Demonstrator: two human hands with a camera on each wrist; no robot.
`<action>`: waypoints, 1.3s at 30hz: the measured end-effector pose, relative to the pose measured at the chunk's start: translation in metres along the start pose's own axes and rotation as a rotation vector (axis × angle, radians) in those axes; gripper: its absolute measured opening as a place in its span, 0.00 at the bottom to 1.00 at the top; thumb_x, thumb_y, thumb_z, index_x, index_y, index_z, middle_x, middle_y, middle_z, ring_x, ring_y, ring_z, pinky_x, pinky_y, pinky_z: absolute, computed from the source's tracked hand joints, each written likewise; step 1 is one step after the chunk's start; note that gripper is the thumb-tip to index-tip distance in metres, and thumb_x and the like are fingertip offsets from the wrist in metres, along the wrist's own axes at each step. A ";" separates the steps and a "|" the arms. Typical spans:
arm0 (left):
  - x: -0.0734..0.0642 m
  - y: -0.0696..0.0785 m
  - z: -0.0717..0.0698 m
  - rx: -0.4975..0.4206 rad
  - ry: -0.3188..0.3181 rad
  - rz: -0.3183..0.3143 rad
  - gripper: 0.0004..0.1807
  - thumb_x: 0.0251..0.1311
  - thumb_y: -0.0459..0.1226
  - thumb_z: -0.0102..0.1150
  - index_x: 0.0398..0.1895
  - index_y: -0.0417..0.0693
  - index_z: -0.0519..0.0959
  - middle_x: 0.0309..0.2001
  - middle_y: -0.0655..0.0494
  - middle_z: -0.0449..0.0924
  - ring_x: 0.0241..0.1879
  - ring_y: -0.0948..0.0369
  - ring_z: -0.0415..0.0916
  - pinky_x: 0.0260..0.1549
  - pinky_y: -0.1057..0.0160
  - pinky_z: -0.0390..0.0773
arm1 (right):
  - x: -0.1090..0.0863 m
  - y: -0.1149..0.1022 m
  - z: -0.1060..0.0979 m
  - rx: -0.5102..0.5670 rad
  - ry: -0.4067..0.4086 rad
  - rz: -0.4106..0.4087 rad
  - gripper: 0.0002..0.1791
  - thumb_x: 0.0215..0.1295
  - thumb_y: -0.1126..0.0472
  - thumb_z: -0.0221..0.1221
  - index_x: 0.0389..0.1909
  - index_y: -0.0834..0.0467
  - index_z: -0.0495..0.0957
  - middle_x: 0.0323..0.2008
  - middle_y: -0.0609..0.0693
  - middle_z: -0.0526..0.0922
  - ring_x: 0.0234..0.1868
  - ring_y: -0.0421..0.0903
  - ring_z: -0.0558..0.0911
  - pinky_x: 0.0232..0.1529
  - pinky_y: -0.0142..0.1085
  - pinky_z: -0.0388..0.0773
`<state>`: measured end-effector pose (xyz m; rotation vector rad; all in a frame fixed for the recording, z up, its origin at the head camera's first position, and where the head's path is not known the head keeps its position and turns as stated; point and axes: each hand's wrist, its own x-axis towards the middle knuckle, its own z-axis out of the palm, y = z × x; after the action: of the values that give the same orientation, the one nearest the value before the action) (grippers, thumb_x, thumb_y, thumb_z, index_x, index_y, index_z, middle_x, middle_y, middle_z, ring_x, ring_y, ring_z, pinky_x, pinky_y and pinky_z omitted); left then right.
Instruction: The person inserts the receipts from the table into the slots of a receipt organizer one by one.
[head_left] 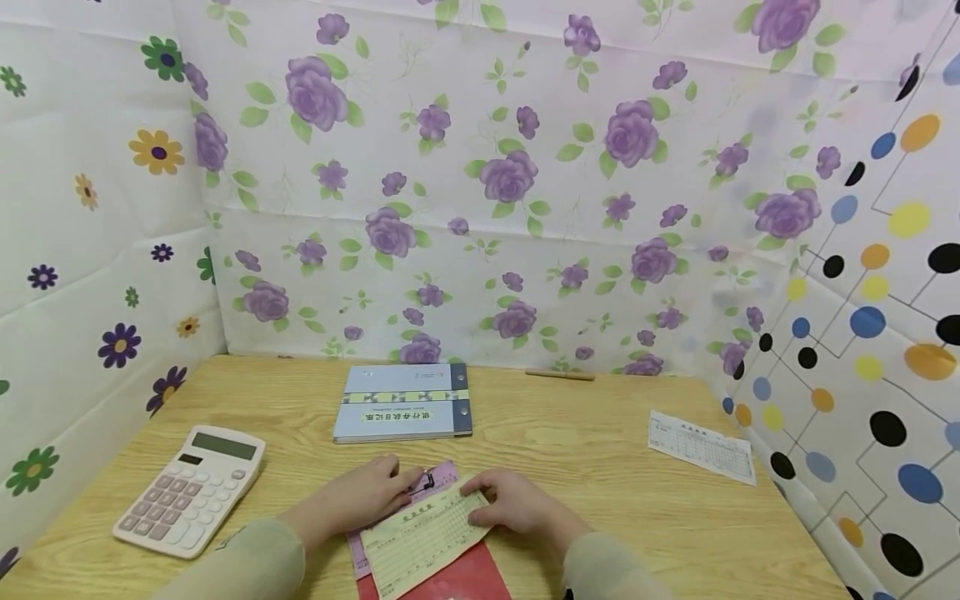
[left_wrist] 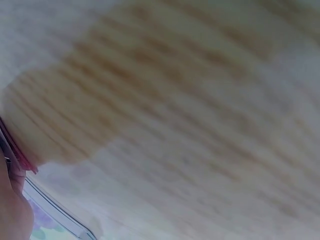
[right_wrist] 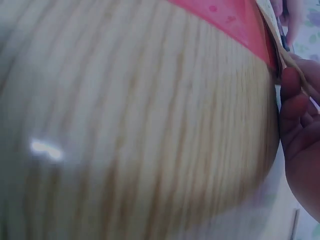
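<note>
"So, what does the tabletop (head_left: 600, 483) carry, biggest first?"

"One blue book (head_left: 405, 417) towards the back, a calculator (head_left: 191, 492) at the left, and a red sheet (head_left: 465, 579) close to the person, only partly showing."

"And the hands?"

"Both are at the papers there. The right hand (head_left: 517, 504) has its fingers brought together on the right-hand edge of a yellow slip (head_left: 423, 537), pinching it. The left hand (head_left: 371, 492) has bent fingers at the purple sheet (head_left: 448, 472), right by a black clip (head_left: 429, 481); whether they grip anything, I cannot tell."

"Where exactly is the slip?"

"Slanted across the purple and red sheets, overlapping both."

"How would it handle?"

"Light and limp, I'd guess, easy to crease or tear. An edge pinched gently should do."

"Counts?"

"One book, one calculator, one red sheet, one purple sheet, one yellow slip, one white slip (head_left: 701, 446) well apart at the right, one pen (head_left: 560, 376) at the back, one clip. More paper could be hidden underneath."
</note>
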<state>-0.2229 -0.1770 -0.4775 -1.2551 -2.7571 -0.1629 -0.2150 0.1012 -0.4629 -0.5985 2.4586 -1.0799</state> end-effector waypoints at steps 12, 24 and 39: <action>0.004 -0.001 0.003 -0.018 -0.017 -0.010 0.23 0.68 0.44 0.49 0.65 0.51 0.69 0.33 0.60 0.62 0.27 0.66 0.58 0.26 0.68 0.65 | 0.013 -0.009 0.021 -0.176 0.072 -0.041 0.16 0.53 0.48 0.67 0.43 0.47 0.81 0.42 0.40 0.79 0.48 0.40 0.75 0.53 0.40 0.70; 0.007 0.001 0.002 0.009 -0.065 -0.024 0.23 0.69 0.43 0.48 0.65 0.49 0.68 0.32 0.58 0.64 0.25 0.65 0.59 0.24 0.66 0.65 | 0.014 -0.004 0.027 -0.266 0.094 -0.042 0.18 0.52 0.45 0.66 0.43 0.45 0.79 0.37 0.40 0.75 0.37 0.37 0.73 0.44 0.38 0.72; 0.014 0.006 -0.011 -0.319 -0.233 -0.312 0.24 0.71 0.54 0.35 0.45 0.46 0.75 0.27 0.58 0.66 0.24 0.62 0.64 0.24 0.61 0.66 | 0.018 -0.010 0.027 -0.368 0.082 -0.081 0.19 0.58 0.46 0.63 0.49 0.46 0.76 0.34 0.43 0.75 0.29 0.36 0.72 0.35 0.32 0.71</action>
<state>-0.2263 -0.1643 -0.4644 -0.9406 -3.2171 -0.5327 -0.2142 0.0695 -0.4753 -0.7820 2.7494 -0.6926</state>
